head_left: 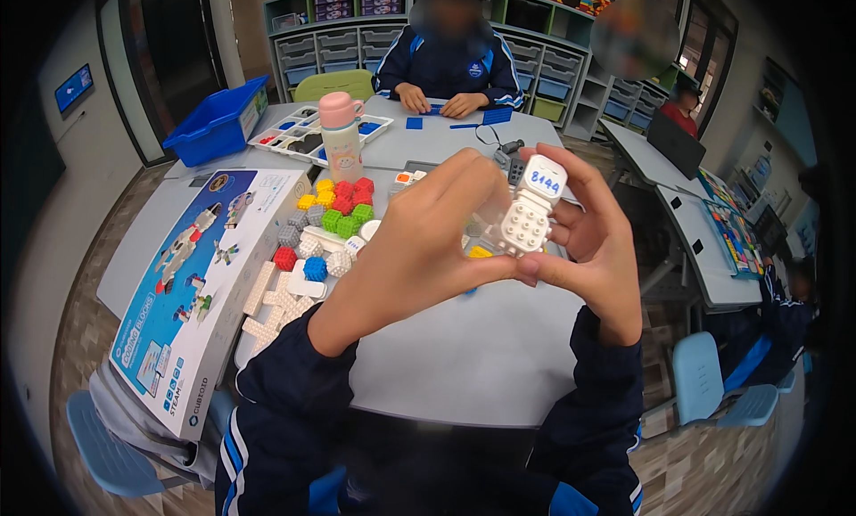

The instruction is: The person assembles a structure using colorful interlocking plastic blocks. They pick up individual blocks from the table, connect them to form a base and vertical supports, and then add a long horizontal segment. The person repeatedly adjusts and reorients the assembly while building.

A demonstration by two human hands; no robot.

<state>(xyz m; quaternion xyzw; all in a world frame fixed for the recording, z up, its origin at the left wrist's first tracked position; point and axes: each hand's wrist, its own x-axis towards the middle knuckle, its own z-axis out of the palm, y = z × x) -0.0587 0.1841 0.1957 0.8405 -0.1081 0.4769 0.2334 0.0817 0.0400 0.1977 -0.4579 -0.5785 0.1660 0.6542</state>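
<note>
Above the table I hold up a white studded block assembly (pixel 526 226), with a rounded white piece marked in blue handwriting at its top. My right hand (pixel 597 240) is closed round its right side, fingers behind and thumb at the bottom. From the left, my left hand (pixel 437 222) curls in, its thumb at the assembly's lower end; some of its fingertips are hidden. Left of my wrist lie red blocks (pixel 355 193), green blocks (pixel 348 220), grey blocks (pixel 288 235), a blue block (pixel 316 268) and white studded bricks (pixel 276 304).
A large block-set box (pixel 201 275) lies at the left. Beyond it are a blue bin (pixel 214 128), a sorting tray (pixel 299 140) and a pink-capped bottle (pixel 341 142). Across the table, a person (pixel 450 61) handles blue pieces. An empty blue chair (pixel 700 382) stands at right.
</note>
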